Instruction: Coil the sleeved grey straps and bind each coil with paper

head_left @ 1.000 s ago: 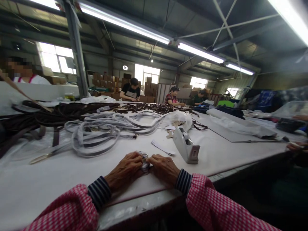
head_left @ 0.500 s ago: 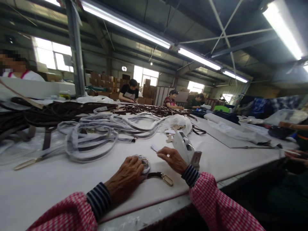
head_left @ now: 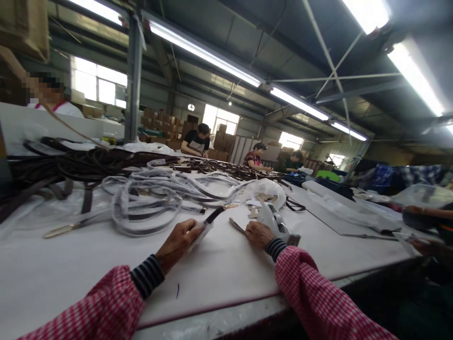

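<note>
Across the lower half of the view spreads one white tabletop (head_left: 219, 274), its near edge slanting up toward the right; four co-workers (head_left: 196, 141) show beyond it, and part of another person's arm (head_left: 424, 211) reaches in at the right edge. A heap of dark straps (head_left: 76, 165), too tangled to count, covers the far left of the tabletop. In front of it lie overlapping coils of sleeved straps (head_left: 141, 232), also beyond counting. One pale flat sheet (head_left: 318, 212) lies toward the right edge, and one crumpled plastic bag (head_left: 272, 188) sits between it and the coils. Nearer stands one tape dispenser (head_left: 269, 218). Of the wearer's two hands, the left hand (head_left: 180, 238) has its fingers closed around one plastic-wrapped strap (head_left: 205, 227), between the coils and the near edge, its dark end pointing toward the far edge and tipped by one gold clasp (head_left: 231, 206). This strap looks light and bendable, its wrapping probably slick and easily creased, so the firmest hold should be around the wrapped bundle, leaving the clasp free. The right hand (head_left: 259, 234), just beside the dispenser, has bent fingers at one end of one narrow strip (head_left: 236, 225); whether they pinch it, I cannot tell. Smallest is one dark thread-like scrap (head_left: 178, 291) toward the near edge.
</note>
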`<state>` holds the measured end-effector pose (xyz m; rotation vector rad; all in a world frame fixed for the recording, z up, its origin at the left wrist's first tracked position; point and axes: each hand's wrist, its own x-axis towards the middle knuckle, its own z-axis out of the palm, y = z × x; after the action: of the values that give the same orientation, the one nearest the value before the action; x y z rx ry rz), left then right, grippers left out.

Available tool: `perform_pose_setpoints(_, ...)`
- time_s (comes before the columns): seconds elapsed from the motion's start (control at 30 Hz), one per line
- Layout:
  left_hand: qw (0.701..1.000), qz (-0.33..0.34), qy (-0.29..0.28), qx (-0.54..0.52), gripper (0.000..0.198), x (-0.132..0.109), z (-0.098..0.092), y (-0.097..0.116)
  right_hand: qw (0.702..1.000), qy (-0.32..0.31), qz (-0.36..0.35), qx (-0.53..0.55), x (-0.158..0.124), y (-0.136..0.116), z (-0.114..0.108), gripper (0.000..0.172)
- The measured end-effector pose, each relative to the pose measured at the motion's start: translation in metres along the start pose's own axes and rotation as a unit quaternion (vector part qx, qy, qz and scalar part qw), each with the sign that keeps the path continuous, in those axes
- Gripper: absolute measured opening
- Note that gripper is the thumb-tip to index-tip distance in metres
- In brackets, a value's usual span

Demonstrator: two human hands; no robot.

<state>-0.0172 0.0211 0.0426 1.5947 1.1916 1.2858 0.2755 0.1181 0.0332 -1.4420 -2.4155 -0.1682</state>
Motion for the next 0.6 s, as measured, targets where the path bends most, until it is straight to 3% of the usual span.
perform_pose_setpoints(0.1,0.982,-0.069,0.001,-0.174,0.048,0.003,-0.007,-0.001,0.999,-0.011,0.004,-0.033,-0.002,-0.005,0.002,0.020)
perform_pose_setpoints(0.17,0.971,-0.085,0.001,-0.225,0.046,0.005,-0.009,-0.005,0.999,-0.002,0.009,-0.045,-0.008,-0.010,0.005,0.021)
perform_pose_setpoints(0.37,0.957,-0.094,-0.021,-0.275,0.039,0.007,-0.010,-0.010,1.000,0.019,0.012,-0.019,-0.023,-0.015,0.004,0.025)
perform_pose_setpoints(0.5,0.949,-0.095,-0.038,-0.298,0.036,0.006,-0.009,-0.009,0.998,0.063,0.015,0.025,-0.027,-0.023,-0.014,0.028)
perform_pose_setpoints(0.6,0.946,-0.098,-0.048,-0.306,0.036,0.005,-0.007,-0.007,0.990,0.095,0.000,0.101,-0.031,-0.046,-0.031,0.029)
